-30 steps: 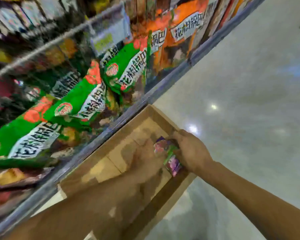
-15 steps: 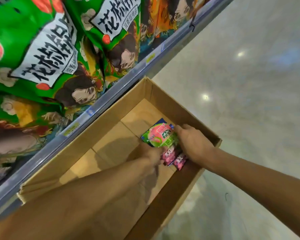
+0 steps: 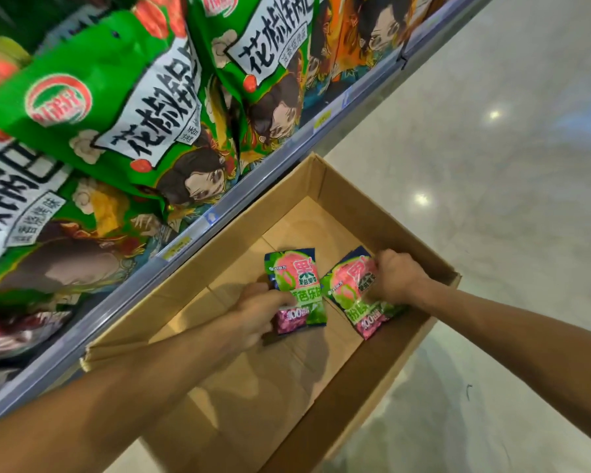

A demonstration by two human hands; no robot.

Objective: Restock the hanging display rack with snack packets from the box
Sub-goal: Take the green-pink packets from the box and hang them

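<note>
Head view, looking down past a shelf onto a glossy pale floor [image 3: 492, 165]. Upper left, filled by large green snack bags [image 3: 116, 107] with white labels and cartoon faces, hanging or leaning above a grey shelf edge [image 3: 198, 233] carrying small price tags. Just below and beside that edge, an open cardboard box [image 3: 338, 199] on the floor, its brown bottom mostly bare. Inside, toward the far right end, two small packets in green, pink and blue.

Both bare forearms stretched down into the box from the lower corners. Left hand [image 3: 256, 308] with fingers curled round the lower left part of the left packet [image 3: 297, 285], gripping it, packet upright and facing the camera. Right hand [image 3: 393, 278] knuckles up, fingers bent over the top right of the right packet [image 3: 352, 295], grasping it close to the box's right wall. Packets side by side, edges nearly touching; whether lifted or resting on the box bottom cannot be told.
</note>
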